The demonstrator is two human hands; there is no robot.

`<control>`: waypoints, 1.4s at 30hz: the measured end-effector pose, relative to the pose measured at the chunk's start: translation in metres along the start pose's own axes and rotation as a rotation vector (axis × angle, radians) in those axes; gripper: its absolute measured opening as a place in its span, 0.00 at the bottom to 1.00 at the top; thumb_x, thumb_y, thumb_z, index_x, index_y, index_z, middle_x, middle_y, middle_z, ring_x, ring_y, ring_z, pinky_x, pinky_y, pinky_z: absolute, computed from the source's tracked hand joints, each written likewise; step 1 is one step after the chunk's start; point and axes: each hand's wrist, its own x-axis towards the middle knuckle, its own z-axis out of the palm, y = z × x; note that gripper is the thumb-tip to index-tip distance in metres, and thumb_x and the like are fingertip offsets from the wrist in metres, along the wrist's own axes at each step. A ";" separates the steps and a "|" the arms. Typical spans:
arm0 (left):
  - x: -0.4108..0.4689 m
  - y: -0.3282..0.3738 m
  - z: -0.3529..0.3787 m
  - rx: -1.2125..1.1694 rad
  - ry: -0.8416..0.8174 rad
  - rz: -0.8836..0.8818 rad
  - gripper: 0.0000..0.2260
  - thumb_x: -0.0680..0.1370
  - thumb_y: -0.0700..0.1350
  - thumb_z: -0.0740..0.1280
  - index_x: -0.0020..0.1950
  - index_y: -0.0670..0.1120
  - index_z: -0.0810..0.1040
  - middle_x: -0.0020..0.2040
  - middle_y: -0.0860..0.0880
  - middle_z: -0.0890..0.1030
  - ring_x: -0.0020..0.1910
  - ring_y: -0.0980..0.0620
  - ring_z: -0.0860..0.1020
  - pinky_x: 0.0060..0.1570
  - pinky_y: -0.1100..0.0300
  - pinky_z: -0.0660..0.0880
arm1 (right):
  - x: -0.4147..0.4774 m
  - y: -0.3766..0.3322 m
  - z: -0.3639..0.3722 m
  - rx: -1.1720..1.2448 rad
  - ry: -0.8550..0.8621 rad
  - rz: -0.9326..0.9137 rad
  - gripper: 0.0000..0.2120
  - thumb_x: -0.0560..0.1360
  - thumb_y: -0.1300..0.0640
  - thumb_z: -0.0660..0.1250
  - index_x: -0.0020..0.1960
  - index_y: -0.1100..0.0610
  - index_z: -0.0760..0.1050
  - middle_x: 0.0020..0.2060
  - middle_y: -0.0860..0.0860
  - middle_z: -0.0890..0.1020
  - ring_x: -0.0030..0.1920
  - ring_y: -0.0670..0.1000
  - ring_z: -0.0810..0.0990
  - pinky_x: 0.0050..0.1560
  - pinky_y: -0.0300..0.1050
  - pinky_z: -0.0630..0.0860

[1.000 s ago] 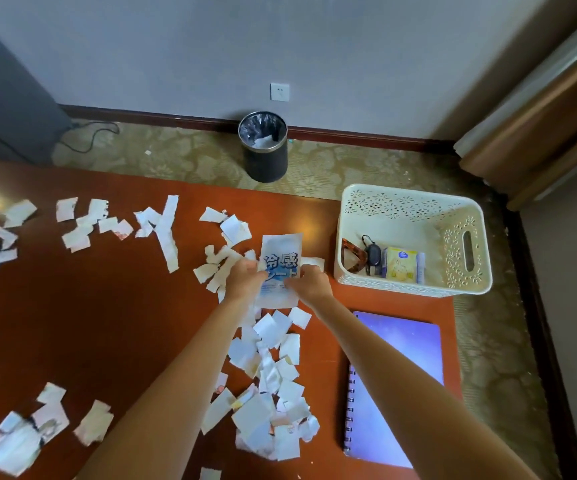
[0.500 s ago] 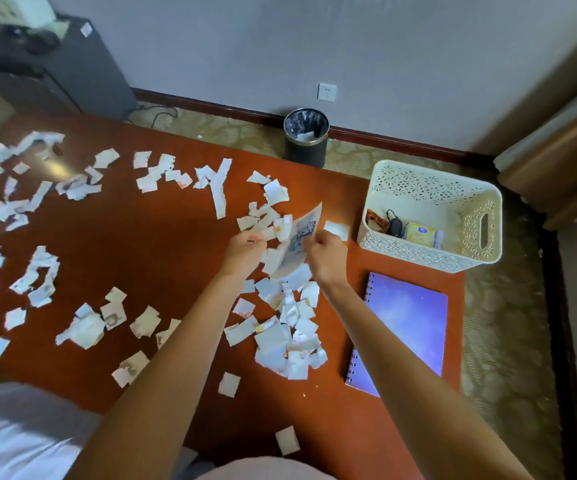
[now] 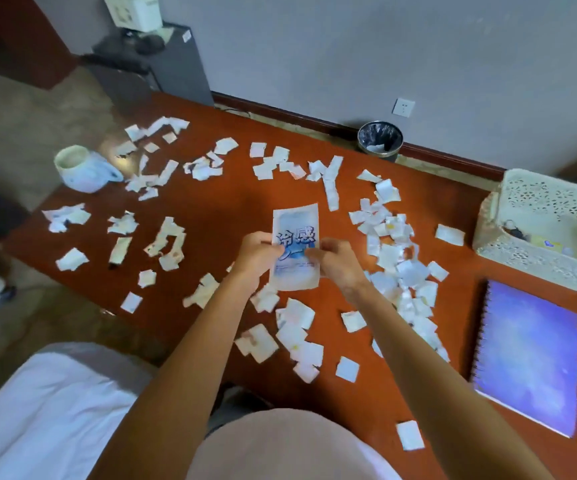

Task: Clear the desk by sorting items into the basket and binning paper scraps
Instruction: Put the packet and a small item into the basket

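From your head camera, you hold a flat white-and-blue printed packet (image 3: 295,249) upright above the middle of the reddish-brown wooden worktop (image 3: 210,216). Your left hand (image 3: 257,256) has its fingers curled closed on the packet's left edge, and your right hand (image 3: 337,263) is pinched closed on its right edge, so both hands grip the same packet, lifted clear of the surface.

Torn white paper scraps (image 3: 389,258) lie all over the worktop. The thickest heap runs from 2 o'clock down to 4 o'clock of the packet, and looser pieces spread from 9 o'clock round to 12 o'clock. A few single scraps sit at 6 o'clock, near your forearms.

At 3 o'clock of the packet, at the worktop's right end, stands a cream perforated plastic basket (image 3: 536,261), with several small items inside that are too blurred to tell apart. Just below it, at 4 o'clock, a purple spiral-bound notebook (image 3: 529,355) lies flat, apart from the basket.

At 10 o'clock, on the far left corner of the worktop, a pale round mug-like container (image 3: 82,168) leans on its side among scraps.

On the floor beyond the far edge, at 1 o'clock, a round dark waste bin with a black liner (image 3: 379,140) stands against the wall, with some white paper visible inside.
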 end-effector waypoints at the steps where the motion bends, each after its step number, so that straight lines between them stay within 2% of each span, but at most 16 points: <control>1: 0.013 -0.007 -0.018 0.017 -0.011 0.002 0.12 0.78 0.37 0.64 0.62 0.39 0.74 0.62 0.42 0.77 0.55 0.47 0.77 0.47 0.58 0.73 | 0.008 -0.006 0.019 -0.002 -0.006 0.015 0.09 0.77 0.62 0.62 0.56 0.60 0.74 0.59 0.55 0.80 0.56 0.56 0.80 0.46 0.47 0.79; 3: 0.038 -0.021 -0.056 0.065 -0.035 0.012 0.12 0.78 0.38 0.63 0.61 0.40 0.74 0.61 0.43 0.78 0.52 0.50 0.76 0.43 0.61 0.73 | 0.026 -0.018 0.061 -0.010 0.021 0.056 0.11 0.77 0.62 0.62 0.59 0.62 0.73 0.60 0.55 0.79 0.57 0.56 0.80 0.47 0.48 0.79; 5: 0.062 -0.034 -0.093 0.123 -0.050 0.021 0.12 0.78 0.38 0.63 0.61 0.40 0.74 0.61 0.43 0.78 0.54 0.49 0.76 0.43 0.61 0.74 | 0.044 -0.029 0.105 -0.030 0.065 0.083 0.11 0.78 0.62 0.62 0.59 0.63 0.74 0.60 0.56 0.80 0.57 0.57 0.80 0.52 0.51 0.78; 9: 0.104 -0.062 -0.157 0.199 -0.062 0.022 0.10 0.78 0.36 0.61 0.59 0.38 0.76 0.59 0.42 0.78 0.50 0.48 0.75 0.47 0.53 0.76 | 0.071 -0.048 0.181 -0.103 0.122 0.127 0.11 0.77 0.64 0.62 0.58 0.65 0.75 0.58 0.58 0.80 0.58 0.59 0.79 0.56 0.53 0.79; 11: 0.123 -0.076 -0.184 0.265 -0.041 0.018 0.10 0.78 0.35 0.60 0.54 0.39 0.78 0.57 0.42 0.78 0.48 0.47 0.76 0.45 0.57 0.76 | 0.082 -0.056 0.206 -0.178 0.176 0.131 0.11 0.77 0.64 0.62 0.58 0.65 0.75 0.58 0.59 0.80 0.58 0.59 0.79 0.56 0.53 0.78; 13: 0.141 -0.092 -0.207 0.394 0.059 0.016 0.08 0.78 0.36 0.60 0.47 0.42 0.78 0.52 0.41 0.77 0.49 0.47 0.75 0.42 0.60 0.73 | 0.093 -0.063 0.225 -0.229 0.198 0.127 0.11 0.77 0.63 0.62 0.59 0.64 0.75 0.59 0.59 0.80 0.58 0.59 0.79 0.56 0.52 0.78; 14: 0.150 -0.100 -0.217 0.440 0.129 -0.003 0.06 0.78 0.36 0.61 0.49 0.42 0.77 0.52 0.40 0.76 0.51 0.46 0.76 0.45 0.59 0.74 | 0.098 -0.065 0.233 -0.249 0.199 0.129 0.12 0.77 0.63 0.62 0.59 0.64 0.75 0.59 0.59 0.80 0.58 0.60 0.79 0.56 0.52 0.78; 15: 0.157 -0.108 -0.226 0.469 0.200 -0.040 0.08 0.78 0.38 0.62 0.56 0.41 0.75 0.57 0.39 0.76 0.55 0.45 0.75 0.49 0.57 0.75 | 0.103 -0.067 0.240 -0.265 0.198 0.133 0.11 0.77 0.63 0.62 0.59 0.64 0.75 0.60 0.59 0.79 0.58 0.60 0.79 0.55 0.52 0.78; 17: 0.169 -0.123 -0.239 0.525 0.294 -0.135 0.18 0.78 0.41 0.64 0.67 0.40 0.67 0.65 0.39 0.71 0.63 0.42 0.72 0.57 0.54 0.74 | 0.108 -0.071 0.252 -0.290 0.189 0.145 0.12 0.78 0.62 0.61 0.60 0.64 0.74 0.60 0.58 0.79 0.58 0.60 0.79 0.55 0.51 0.78; 21: 0.181 -0.146 -0.245 0.603 0.234 -0.190 0.28 0.76 0.44 0.67 0.72 0.42 0.59 0.70 0.39 0.65 0.67 0.41 0.69 0.62 0.51 0.72 | 0.118 -0.070 0.267 -0.314 0.190 0.170 0.12 0.78 0.62 0.61 0.61 0.63 0.74 0.60 0.58 0.79 0.58 0.59 0.79 0.55 0.49 0.78; 25: 0.188 -0.157 -0.245 0.624 0.195 -0.092 0.27 0.78 0.40 0.64 0.74 0.40 0.57 0.70 0.39 0.67 0.65 0.41 0.72 0.58 0.53 0.75 | 0.122 -0.067 0.273 -0.334 0.192 0.204 0.12 0.79 0.61 0.60 0.61 0.63 0.74 0.60 0.58 0.79 0.58 0.58 0.79 0.47 0.43 0.76; 28: 0.187 -0.153 -0.243 0.663 0.218 -0.044 0.23 0.81 0.40 0.58 0.74 0.39 0.56 0.69 0.39 0.68 0.64 0.41 0.73 0.59 0.53 0.74 | 0.122 -0.065 0.271 -0.363 0.194 0.213 0.12 0.79 0.62 0.60 0.60 0.63 0.74 0.61 0.57 0.79 0.57 0.58 0.80 0.45 0.43 0.76; 32: 0.178 -0.137 -0.236 0.494 0.255 -0.042 0.20 0.81 0.41 0.57 0.71 0.38 0.60 0.66 0.37 0.71 0.61 0.40 0.75 0.56 0.51 0.76 | 0.118 -0.067 0.256 -0.398 0.213 0.204 0.11 0.79 0.61 0.60 0.59 0.64 0.74 0.61 0.58 0.78 0.57 0.59 0.79 0.46 0.44 0.76; 37: 0.167 -0.079 -0.203 0.258 0.050 0.077 0.15 0.82 0.43 0.54 0.66 0.37 0.64 0.60 0.39 0.76 0.55 0.43 0.78 0.49 0.57 0.77 | 0.103 -0.067 0.213 -0.435 0.300 0.192 0.12 0.79 0.63 0.57 0.59 0.64 0.74 0.60 0.58 0.79 0.56 0.61 0.80 0.49 0.48 0.79; 40: 0.158 -0.039 -0.168 0.132 -0.106 0.148 0.16 0.83 0.46 0.52 0.68 0.40 0.62 0.55 0.41 0.80 0.43 0.50 0.79 0.36 0.66 0.74 | 0.089 -0.063 0.170 -0.456 0.400 0.167 0.12 0.79 0.63 0.56 0.59 0.65 0.73 0.60 0.59 0.79 0.56 0.62 0.80 0.49 0.49 0.79; 42: 0.150 -0.014 -0.138 0.106 -0.210 0.162 0.16 0.83 0.48 0.51 0.68 0.42 0.63 0.51 0.43 0.80 0.37 0.54 0.78 0.34 0.68 0.72 | 0.078 -0.059 0.136 -0.454 0.479 0.153 0.12 0.79 0.63 0.56 0.60 0.64 0.72 0.61 0.59 0.78 0.57 0.62 0.80 0.48 0.48 0.79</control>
